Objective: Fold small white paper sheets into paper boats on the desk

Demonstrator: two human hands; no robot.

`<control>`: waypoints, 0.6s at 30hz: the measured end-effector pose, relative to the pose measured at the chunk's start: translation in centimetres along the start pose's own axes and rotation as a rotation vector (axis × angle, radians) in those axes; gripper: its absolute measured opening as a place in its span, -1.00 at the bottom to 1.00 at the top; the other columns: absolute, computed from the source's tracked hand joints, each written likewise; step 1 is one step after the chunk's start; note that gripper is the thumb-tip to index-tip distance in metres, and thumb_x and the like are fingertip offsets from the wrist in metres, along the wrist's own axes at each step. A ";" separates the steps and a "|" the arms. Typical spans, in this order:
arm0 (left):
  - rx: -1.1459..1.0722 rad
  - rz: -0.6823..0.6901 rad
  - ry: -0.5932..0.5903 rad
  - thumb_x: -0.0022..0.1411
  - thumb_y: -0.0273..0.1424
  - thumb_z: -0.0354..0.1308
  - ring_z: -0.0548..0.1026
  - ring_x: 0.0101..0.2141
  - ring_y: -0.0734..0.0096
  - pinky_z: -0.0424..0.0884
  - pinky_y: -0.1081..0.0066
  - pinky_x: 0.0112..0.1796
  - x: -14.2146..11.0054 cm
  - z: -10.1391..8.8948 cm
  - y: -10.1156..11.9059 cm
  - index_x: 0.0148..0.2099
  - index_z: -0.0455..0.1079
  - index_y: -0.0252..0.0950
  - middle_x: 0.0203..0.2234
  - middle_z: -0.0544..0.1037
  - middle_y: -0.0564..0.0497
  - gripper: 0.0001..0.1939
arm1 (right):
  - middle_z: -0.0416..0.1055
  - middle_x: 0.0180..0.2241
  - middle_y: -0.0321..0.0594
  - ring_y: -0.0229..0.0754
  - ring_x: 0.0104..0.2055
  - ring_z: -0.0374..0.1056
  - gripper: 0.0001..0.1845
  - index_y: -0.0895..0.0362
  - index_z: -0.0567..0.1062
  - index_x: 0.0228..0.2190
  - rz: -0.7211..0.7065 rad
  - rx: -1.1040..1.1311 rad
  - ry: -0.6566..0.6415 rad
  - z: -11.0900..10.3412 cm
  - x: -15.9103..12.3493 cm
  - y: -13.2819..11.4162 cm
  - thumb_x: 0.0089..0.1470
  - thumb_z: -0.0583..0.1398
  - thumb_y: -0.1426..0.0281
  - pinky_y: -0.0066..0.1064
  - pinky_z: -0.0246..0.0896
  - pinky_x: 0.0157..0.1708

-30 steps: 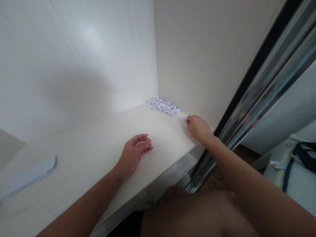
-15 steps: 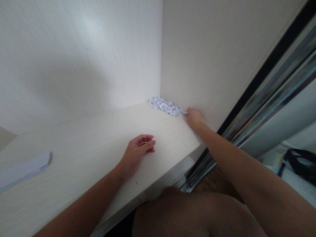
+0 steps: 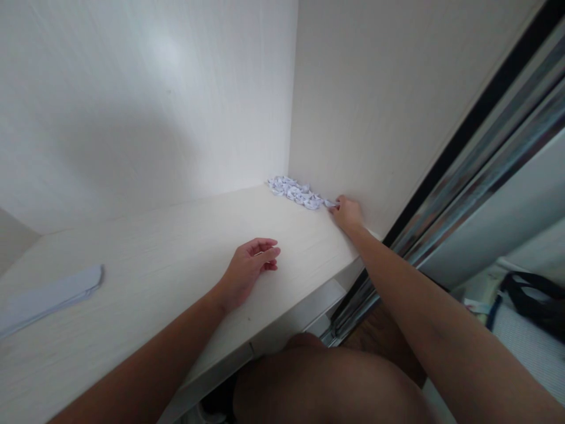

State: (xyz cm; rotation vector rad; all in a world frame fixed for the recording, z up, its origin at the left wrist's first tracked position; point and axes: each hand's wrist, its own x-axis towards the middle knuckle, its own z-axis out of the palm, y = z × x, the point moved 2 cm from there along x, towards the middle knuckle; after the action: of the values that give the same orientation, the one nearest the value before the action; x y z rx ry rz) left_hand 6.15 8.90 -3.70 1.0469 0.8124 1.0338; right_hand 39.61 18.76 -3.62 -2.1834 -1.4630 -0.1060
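Observation:
In the far corner of the white shelf (image 3: 185,247), against the right side panel, lies a low pile of small twisted white paper pieces (image 3: 295,192). At its near end, my right hand (image 3: 346,213) pinches one twisted paper piece (image 3: 330,203), which touches or nearly touches the pile. My left hand (image 3: 253,265) rests over the shelf nearer to me, palm inward. Its fingers are loosely curled, with a gap to the thumb and nothing held. A folded stack of white paper (image 3: 53,297) lies at the left on the shelf.
A white back panel (image 3: 154,118) and a right side panel (image 3: 362,88) enclose the shelf. Metal sliding-door tracks (image 3: 477,171) with a black edge run along the right. My bent knee is below the shelf's front edge. A dark strap (image 3: 536,300) lies beyond the tracks.
The view has shifted slightly, so the whole scene sits a little differently in the picture. Both hands keep almost the same places, the right one still at the end of the pile.

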 end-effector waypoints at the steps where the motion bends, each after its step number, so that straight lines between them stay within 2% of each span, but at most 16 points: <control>1: 0.001 -0.002 -0.009 -0.13 -0.24 0.55 0.46 -0.48 0.49 0.43 0.34 -0.35 0.0 0.0 0.0 -0.22 0.55 -0.35 -0.44 0.52 0.05 -0.55 | 0.55 -0.08 -0.11 -0.07 -0.05 0.50 -0.66 0.18 0.51 0.03 -0.001 0.027 0.003 -0.1 -0.1 0.1 0.27 0.28 0.30 -0.08 0.41 0.03; 6: 0.034 -0.004 -0.061 -0.11 -0.24 0.54 0.46 -0.47 0.50 0.43 0.36 -0.34 0.2 -0.2 0.1 -0.23 0.54 -0.35 -0.43 0.52 0.04 -0.56 | 0.58 -0.14 -0.10 -0.06 -0.05 0.50 -0.66 0.21 0.54 -0.03 0.050 0.195 0.034 -0.9 -0.8 0.2 0.17 0.35 0.36 -0.10 0.36 0.06; 10: 0.105 0.018 -0.110 -0.05 -0.23 0.50 0.45 -0.47 0.52 0.41 0.39 -0.36 0.2 -0.2 0.2 -0.21 0.52 -0.34 -0.44 0.51 0.06 -0.59 | 0.58 -0.26 -0.09 -0.11 -0.22 0.50 -0.66 0.24 0.55 -0.13 0.147 0.401 0.056 -2.9 -3.6 -0.1 0.10 0.37 0.31 -0.22 0.41 -0.12; 12: 0.162 0.042 -0.135 -0.03 -0.25 0.47 0.44 -0.49 0.52 0.39 0.41 -0.39 0.2 -0.2 0.3 -0.20 0.51 -0.34 -0.45 0.50 0.07 -0.62 | 0.59 -0.33 -0.10 -0.17 -0.36 0.47 -0.59 0.25 0.53 -0.09 0.162 0.540 0.044 -4.1 -7.0 -0.5 0.09 0.35 0.26 -0.31 0.40 -0.28; 14: 0.234 0.073 -0.158 0.00 -0.28 0.44 0.42 -0.52 0.53 0.37 0.43 -0.44 0.2 -0.3 0.2 -0.20 0.51 -0.35 -0.47 0.49 0.07 -0.65 | 0.58 -0.37 -0.13 -0.21 -0.43 0.43 -0.52 0.24 0.51 -0.05 0.138 0.672 0.014 -4.9 -12.0 -0.9 0.06 0.34 0.20 -0.36 0.38 -0.37; 18: 0.403 0.136 -0.211 0.02 -0.32 0.41 0.40 -0.56 0.53 0.33 0.45 -0.50 0.5 -0.3 -0.3 -0.19 0.51 -0.35 -0.50 0.50 0.09 -0.69 | 0.55 -0.49 -0.19 -0.19 -0.53 0.38 -0.43 0.18 0.54 -0.20 0.098 0.918 -0.142 -5.3 -22.6 -1.4 -0.13 0.41 0.03 -0.36 0.32 -0.53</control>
State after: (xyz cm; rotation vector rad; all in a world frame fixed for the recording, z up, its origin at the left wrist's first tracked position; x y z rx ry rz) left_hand 6.14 9.41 -4.06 1.5453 0.8013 0.8713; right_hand 30.10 -2.31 -6.06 -1.5015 -1.1309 0.6412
